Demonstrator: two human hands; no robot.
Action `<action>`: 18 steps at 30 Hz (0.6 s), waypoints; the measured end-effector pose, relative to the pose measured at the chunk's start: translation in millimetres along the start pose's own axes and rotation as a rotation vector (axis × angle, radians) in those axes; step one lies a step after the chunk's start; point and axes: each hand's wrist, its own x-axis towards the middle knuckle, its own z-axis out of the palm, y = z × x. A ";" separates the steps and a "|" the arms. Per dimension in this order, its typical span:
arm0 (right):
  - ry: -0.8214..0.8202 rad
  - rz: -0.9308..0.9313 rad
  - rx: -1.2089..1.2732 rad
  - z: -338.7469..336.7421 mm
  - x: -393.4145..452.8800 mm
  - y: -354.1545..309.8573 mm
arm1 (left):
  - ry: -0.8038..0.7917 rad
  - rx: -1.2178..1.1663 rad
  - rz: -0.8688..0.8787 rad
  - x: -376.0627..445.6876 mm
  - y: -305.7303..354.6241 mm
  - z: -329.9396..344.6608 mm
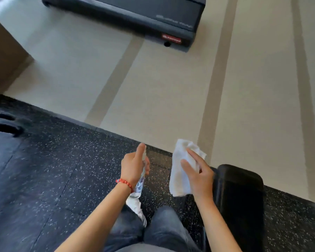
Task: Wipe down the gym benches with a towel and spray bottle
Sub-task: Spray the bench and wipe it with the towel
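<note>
My left hand [134, 165] grips a small clear spray bottle [139, 186] upright, with the index finger on its top. My right hand [198, 174] holds a white towel [180, 171] that hangs down from the fingers. Both hands hover over the black speckled rubber floor, in front of my legs. A black padded bench [241, 195] stands just right of my right hand, its rounded end pointing toward the pale floor. The towel is beside the bench, apart from its pad.
A dark treadmill base [134, 17] lies on the pale striped floor at the top. A brown wall or cabinet [4, 57] fills the far left. A black handle-shaped object [5, 124] lies on the rubber mat at left. My white shoe [136, 208] is below the bottle.
</note>
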 end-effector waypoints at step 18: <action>-0.711 -0.247 -0.226 307.7 63.4 -113.5 | 0.695 -0.420 -0.188 101.8 9.1 -245.0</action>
